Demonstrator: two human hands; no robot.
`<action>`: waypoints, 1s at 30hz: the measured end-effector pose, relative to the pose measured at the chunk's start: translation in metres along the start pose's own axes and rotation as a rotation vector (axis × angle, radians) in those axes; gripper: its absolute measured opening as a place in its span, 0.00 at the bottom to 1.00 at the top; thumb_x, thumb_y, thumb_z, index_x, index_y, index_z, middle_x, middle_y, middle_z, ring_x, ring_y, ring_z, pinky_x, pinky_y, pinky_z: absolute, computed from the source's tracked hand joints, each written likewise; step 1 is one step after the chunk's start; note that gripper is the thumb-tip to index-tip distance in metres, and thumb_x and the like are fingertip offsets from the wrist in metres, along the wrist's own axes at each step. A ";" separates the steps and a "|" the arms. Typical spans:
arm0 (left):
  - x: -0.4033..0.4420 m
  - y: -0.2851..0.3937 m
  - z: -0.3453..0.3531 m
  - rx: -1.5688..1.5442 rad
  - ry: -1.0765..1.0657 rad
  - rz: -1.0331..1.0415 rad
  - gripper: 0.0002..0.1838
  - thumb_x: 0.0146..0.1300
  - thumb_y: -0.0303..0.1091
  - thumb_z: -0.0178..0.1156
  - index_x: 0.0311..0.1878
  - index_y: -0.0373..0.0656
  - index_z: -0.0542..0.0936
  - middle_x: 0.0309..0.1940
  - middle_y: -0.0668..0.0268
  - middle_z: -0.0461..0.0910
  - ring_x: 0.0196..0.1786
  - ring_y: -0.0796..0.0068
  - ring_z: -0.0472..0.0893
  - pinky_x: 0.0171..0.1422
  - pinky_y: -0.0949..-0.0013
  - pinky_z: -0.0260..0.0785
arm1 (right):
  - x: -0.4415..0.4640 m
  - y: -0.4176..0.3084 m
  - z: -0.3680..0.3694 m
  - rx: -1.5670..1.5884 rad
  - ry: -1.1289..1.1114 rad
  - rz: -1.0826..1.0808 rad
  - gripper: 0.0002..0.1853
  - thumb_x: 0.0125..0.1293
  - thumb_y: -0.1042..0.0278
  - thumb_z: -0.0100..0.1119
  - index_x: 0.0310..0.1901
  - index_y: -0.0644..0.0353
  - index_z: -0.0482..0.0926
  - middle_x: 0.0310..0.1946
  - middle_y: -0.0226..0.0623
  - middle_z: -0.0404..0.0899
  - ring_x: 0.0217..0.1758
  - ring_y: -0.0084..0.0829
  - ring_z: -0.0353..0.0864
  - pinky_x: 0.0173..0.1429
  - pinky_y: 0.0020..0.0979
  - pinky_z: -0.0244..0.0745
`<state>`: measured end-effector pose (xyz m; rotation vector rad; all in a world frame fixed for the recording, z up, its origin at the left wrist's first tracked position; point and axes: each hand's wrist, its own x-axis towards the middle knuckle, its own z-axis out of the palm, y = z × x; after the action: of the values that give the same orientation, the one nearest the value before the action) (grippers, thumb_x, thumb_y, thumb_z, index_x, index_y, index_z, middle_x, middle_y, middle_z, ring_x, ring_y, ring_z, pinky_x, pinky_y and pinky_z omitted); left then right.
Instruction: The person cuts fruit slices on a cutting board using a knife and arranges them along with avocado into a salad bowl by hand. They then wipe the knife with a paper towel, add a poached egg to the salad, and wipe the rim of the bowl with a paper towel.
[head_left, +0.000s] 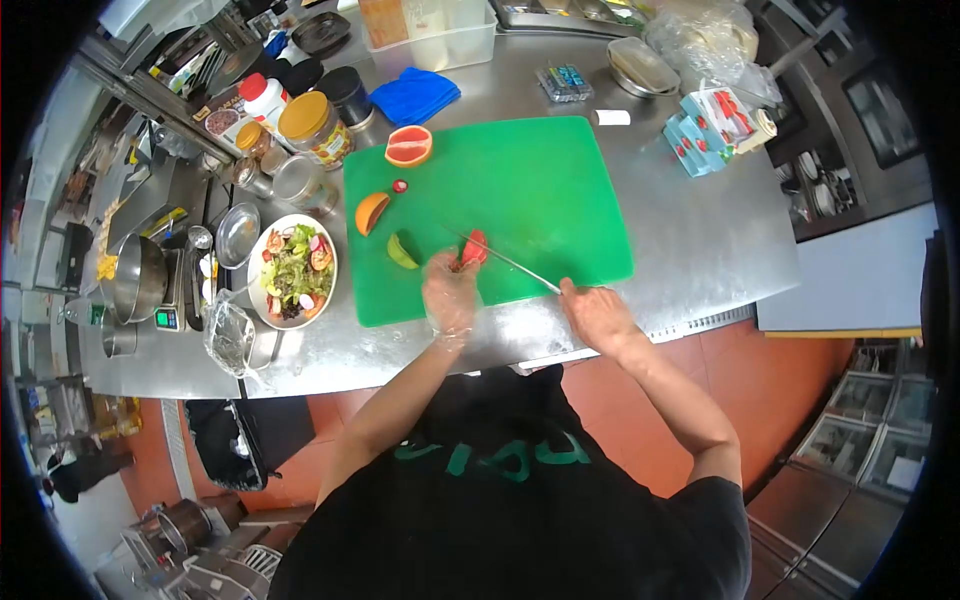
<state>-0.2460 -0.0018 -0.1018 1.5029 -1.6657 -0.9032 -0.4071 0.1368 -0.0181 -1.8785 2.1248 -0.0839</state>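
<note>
My right hand (598,318) is closed round the handle of a knife (525,270), whose blade points left over the green cutting board (540,190). In a clear plastic glove, my left hand (450,293) pinches a red piece of fruit (475,246) against the board, with the blade across it. Left of that hand lies a green wedge (402,252). Farther up the board are an orange-skinned citrus piece (372,213), a small red radish-like end (400,186) and a cut grapefruit half (409,147). Where exactly the blade meets the red piece is hard to make out.
A salad bowl (333,262) stands left of the board, near a clear plastic-wrapped container (235,335). Behind are jars (310,125), a blue cloth (415,97) and a berry punnet (564,83). Blue cartons (700,140) sit at the right. A scale (168,318) is far left.
</note>
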 end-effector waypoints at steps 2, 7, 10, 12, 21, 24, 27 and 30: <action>0.000 0.000 0.007 -0.022 0.078 0.053 0.15 0.46 0.28 0.70 0.38 0.36 0.78 0.32 0.54 0.79 0.32 0.58 0.81 0.36 0.63 0.72 | 0.006 0.010 -0.006 0.030 -0.077 -0.008 0.12 0.63 0.72 0.46 0.44 0.72 0.69 0.24 0.55 0.77 0.30 0.53 0.78 0.36 0.48 0.73; 0.002 -0.001 0.012 -0.005 0.081 0.150 0.14 0.47 0.26 0.69 0.38 0.37 0.78 0.31 0.55 0.78 0.30 0.59 0.80 0.36 0.63 0.72 | 0.011 0.029 -0.015 -0.091 -0.147 -0.111 0.09 0.57 0.78 0.46 0.40 0.72 0.68 0.24 0.53 0.77 0.31 0.51 0.79 0.38 0.46 0.73; 0.005 -0.008 0.018 -0.045 0.069 0.162 0.14 0.46 0.25 0.69 0.38 0.38 0.78 0.31 0.56 0.78 0.31 0.60 0.79 0.37 0.63 0.72 | 0.014 0.034 -0.011 -0.084 -0.149 -0.185 0.10 0.56 0.80 0.46 0.40 0.72 0.68 0.26 0.51 0.77 0.34 0.50 0.80 0.38 0.46 0.74; 0.003 -0.008 0.018 -0.105 0.068 0.120 0.14 0.46 0.25 0.69 0.38 0.39 0.78 0.31 0.56 0.77 0.32 0.60 0.79 0.37 0.63 0.72 | 0.018 0.025 -0.024 -0.086 -0.293 -0.116 0.11 0.55 0.81 0.47 0.41 0.72 0.67 0.27 0.50 0.78 0.37 0.48 0.80 0.37 0.43 0.74; -0.002 0.014 0.014 -0.174 0.062 0.094 0.12 0.49 0.23 0.67 0.37 0.38 0.77 0.29 0.60 0.75 0.30 0.68 0.76 0.35 0.66 0.70 | 0.073 0.004 0.040 -0.027 -0.077 -0.182 0.11 0.56 0.79 0.47 0.40 0.73 0.66 0.22 0.48 0.78 0.28 0.44 0.81 0.31 0.39 0.76; 0.001 0.017 0.014 -0.179 0.070 0.006 0.12 0.49 0.23 0.67 0.37 0.36 0.77 0.30 0.60 0.75 0.30 0.70 0.75 0.35 0.67 0.70 | 0.072 0.009 0.062 -0.017 -0.020 -0.218 0.12 0.55 0.78 0.49 0.41 0.73 0.65 0.21 0.48 0.77 0.27 0.44 0.81 0.31 0.40 0.75; 0.001 0.021 0.011 -0.077 0.048 -0.125 0.12 0.50 0.22 0.66 0.37 0.35 0.76 0.30 0.59 0.76 0.31 0.71 0.76 0.36 0.67 0.70 | 0.041 0.021 0.054 0.136 -0.190 -0.055 0.14 0.55 0.76 0.51 0.42 0.73 0.64 0.21 0.49 0.77 0.27 0.48 0.80 0.30 0.44 0.74; 0.004 0.026 0.007 -0.029 0.060 -0.121 0.15 0.49 0.24 0.68 0.41 0.35 0.77 0.29 0.59 0.76 0.31 0.71 0.76 0.36 0.67 0.70 | 0.010 0.026 0.027 0.129 -0.296 0.024 0.16 0.59 0.72 0.51 0.45 0.72 0.63 0.22 0.53 0.77 0.27 0.53 0.78 0.31 0.49 0.72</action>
<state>-0.2656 -0.0034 -0.0825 1.6090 -1.5262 -0.9330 -0.4258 0.1345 -0.0517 -1.6759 1.8948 0.0578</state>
